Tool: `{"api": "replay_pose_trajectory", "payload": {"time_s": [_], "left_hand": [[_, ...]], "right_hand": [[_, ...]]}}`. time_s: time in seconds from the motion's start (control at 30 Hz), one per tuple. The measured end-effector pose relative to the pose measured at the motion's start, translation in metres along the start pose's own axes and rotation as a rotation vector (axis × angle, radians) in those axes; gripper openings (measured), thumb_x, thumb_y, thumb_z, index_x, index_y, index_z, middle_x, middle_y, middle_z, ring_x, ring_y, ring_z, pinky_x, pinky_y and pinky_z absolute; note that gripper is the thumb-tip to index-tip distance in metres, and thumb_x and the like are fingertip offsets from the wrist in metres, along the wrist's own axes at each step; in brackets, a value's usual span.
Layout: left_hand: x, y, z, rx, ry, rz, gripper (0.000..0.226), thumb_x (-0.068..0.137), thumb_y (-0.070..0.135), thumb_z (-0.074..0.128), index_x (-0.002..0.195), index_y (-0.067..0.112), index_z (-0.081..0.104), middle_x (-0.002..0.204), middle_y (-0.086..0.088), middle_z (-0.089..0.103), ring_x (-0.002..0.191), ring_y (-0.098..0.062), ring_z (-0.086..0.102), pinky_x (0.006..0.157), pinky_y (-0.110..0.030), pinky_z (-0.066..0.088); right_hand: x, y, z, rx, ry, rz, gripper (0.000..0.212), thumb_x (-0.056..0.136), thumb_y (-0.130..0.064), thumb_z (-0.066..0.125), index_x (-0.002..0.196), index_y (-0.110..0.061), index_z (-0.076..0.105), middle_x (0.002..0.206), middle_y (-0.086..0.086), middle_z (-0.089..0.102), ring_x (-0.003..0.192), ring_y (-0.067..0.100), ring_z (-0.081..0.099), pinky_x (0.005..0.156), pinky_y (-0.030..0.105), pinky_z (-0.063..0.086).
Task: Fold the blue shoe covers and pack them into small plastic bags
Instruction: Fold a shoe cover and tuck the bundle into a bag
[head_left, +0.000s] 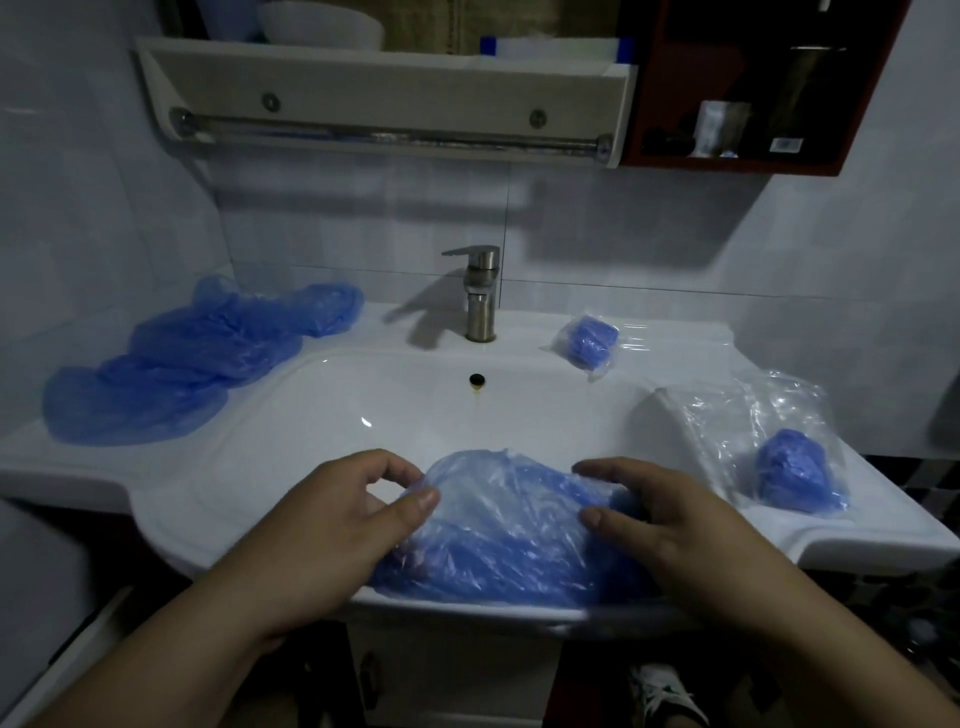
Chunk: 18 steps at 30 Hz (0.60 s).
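Loose pile: a heap of blue shoe covers (176, 364) lies spread over the left wing of the white surface (78, 470), beside the bowl and reaching back to the wall; nothing touches it
Left hand: the left hand (332, 525) is at the near rim; its thumb and curled forefinger pinch the left edge of the crumpled cover (509, 540); its other fingers are curled above
Crumpled cover: it rests on the front rim of the sink (415, 410), between the two hands, its far edge over the bowl; its upper left part looks paler and clearer than the rest; whether a clear bag lies over it I cannot tell
Tap: a steel tap (480, 293) stands upright behind the bowl, about mid-width; a dark overflow hole sits just below it
Right hand: the right hand (670, 525) grips the cover's right end, fingers laid over the top, thumb pressed on the near side; the hands are apart, one at each end
Back bag: a small clear bag holding a blue wad (592, 340) lies on the back rim, right of the tap
Right bag: a second filled bag (797, 470) lies on the right wing; loose clear plastic (727, 415) lies just behind it
Wall: a white shelf (384, 78) with a metal rail hangs above the tap; a dark red cabinet (753, 88) adjoins its right end
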<state>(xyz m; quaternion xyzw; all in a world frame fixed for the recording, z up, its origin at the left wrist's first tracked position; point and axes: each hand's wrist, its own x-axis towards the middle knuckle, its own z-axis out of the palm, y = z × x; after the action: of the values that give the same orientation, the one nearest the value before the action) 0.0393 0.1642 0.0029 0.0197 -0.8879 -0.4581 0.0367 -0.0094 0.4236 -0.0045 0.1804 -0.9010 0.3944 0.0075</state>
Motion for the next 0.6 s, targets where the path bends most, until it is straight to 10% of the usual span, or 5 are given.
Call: {"api": "replay_pose_trajectory", "payload": {"time_s": [0.43, 0.6], "left_hand": [[0.011, -0.011, 0.022, 0.526, 0.162, 0.032, 0.025, 0.09, 0.049, 0.062, 0.1, 0.037, 0.043, 0.07, 0.006, 0.063, 0.069, -0.007, 0.061, 0.065, -0.024, 0.05], [0.013, -0.012, 0.024, 0.54, 0.124, 0.086, 0.021, 0.092, 0.048, 0.059, 0.098, 0.038, 0.041, 0.066, 0.005, 0.058, 0.064, -0.008, 0.059, 0.058, -0.019, 0.042]], "right_hand": [[0.001, -0.009, 0.005, -0.265, 0.083, 0.165, 0.044, 0.081, -0.032, 0.07, 0.123, -0.035, 0.059, 0.094, -0.013, 0.063, 0.083, 0.006, 0.059, 0.077, 0.017, 0.039], [-0.001, -0.031, -0.005, -0.369, 0.394, 0.106, 0.029, 0.083, -0.037, 0.068, 0.111, -0.03, 0.067, 0.093, -0.012, 0.068, 0.083, 0.011, 0.064, 0.078, 0.025, 0.048]]}}
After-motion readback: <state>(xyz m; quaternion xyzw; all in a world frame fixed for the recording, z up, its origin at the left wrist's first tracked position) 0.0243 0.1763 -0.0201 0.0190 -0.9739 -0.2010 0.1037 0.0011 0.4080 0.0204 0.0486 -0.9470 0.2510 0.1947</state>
